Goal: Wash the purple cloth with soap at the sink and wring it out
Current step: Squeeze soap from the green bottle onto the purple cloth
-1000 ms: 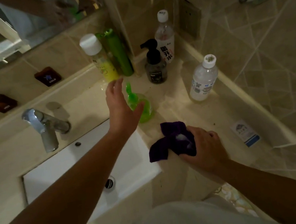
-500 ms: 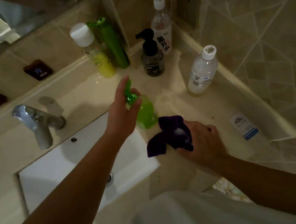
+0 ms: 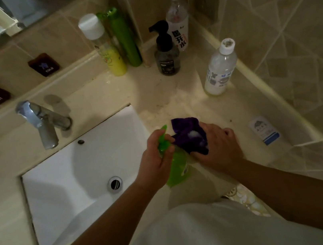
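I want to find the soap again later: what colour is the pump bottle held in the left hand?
Bright green bottle with a green pump, in the head view.

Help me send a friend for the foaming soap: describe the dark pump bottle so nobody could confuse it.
Start at the white sink and look to the far corner of the beige counter, where the two tiled walls meet. The dark pump bottle stands there, in front of a clear water bottle. It alone has a black pump head; its neighbours have plain caps.
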